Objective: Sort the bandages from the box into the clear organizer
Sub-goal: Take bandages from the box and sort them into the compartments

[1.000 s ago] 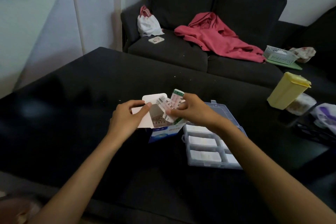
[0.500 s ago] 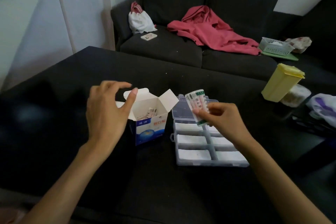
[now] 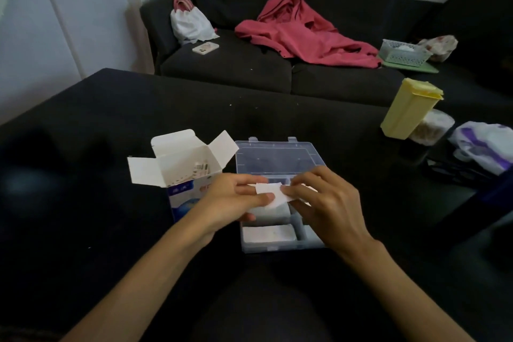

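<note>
A white and blue bandage box [image 3: 183,175] stands open on the black table, flaps spread, with a few bandages showing inside. Right beside it lies the clear organizer [image 3: 273,158], its lid folded back and white pads in its near compartments. Over the organizer my left hand [image 3: 236,200] and my right hand [image 3: 324,208] meet, both pinching a small stack of white-backed bandages [image 3: 270,193] between thumb and fingers. Part of the organizer is hidden under my hands.
A yellow lidded container [image 3: 410,108] and a clear jar [image 3: 431,126] stand at the table's right, with a purple and white bag [image 3: 483,144] beyond. Behind the table a dark sofa [image 3: 227,64] holds a red garment [image 3: 302,33], a white bag [image 3: 191,22], a phone and a basket.
My left hand left the box and came right to join my right hand. The bandages, held up by my right hand alone before, are now lower over the organizer, held by both hands.
</note>
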